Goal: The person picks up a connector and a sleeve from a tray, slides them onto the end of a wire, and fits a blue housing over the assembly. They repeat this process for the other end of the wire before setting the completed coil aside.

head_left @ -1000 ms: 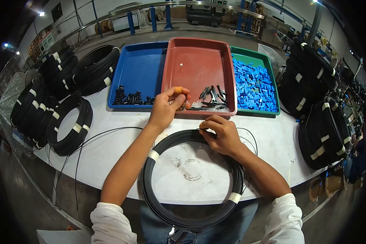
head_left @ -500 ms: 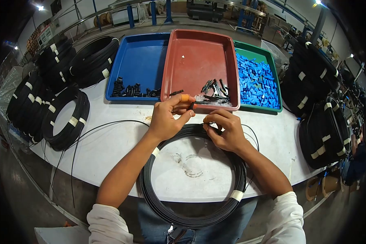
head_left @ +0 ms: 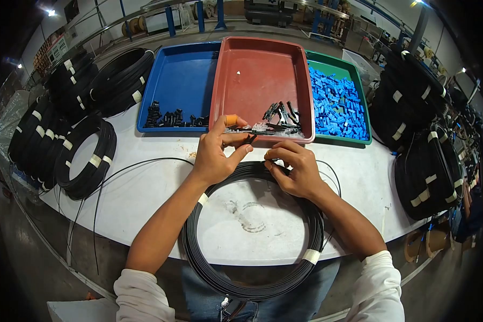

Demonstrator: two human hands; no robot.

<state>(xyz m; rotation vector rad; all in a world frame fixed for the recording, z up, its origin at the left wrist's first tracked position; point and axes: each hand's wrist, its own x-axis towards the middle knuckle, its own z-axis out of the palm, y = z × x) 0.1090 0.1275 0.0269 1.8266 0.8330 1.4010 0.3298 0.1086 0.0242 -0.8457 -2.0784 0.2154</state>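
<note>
Between the thumb and a finger of my left hand [head_left: 220, 147] is a small black piece [head_left: 249, 139]; the orange-wrapped finger is raised over the front edge of the red tray [head_left: 263, 75]. My right hand [head_left: 294, 166] is pinched at the top of the large black cable coil [head_left: 190, 236], on a small dark part mostly hidden by the fingers. The coil lies over the table's front edge, with pale tape round it in places. Black connector parts [head_left: 284, 118] and clear bits lie in the front of the red tray.
A blue tray [head_left: 185, 59] holding small black parts stands left of the red one, and a green tray [head_left: 365, 107] of blue pieces right of it. Taped cable coils [head_left: 104, 153] are stacked at the left, more coils [head_left: 426, 177] at the right of the white table [head_left: 354, 188].
My left hand's orange-wrapped finger has lifted and spread away from the pinch, and the black piece has tilted. My right hand has shifted slightly left. The whole view has moved a little.
</note>
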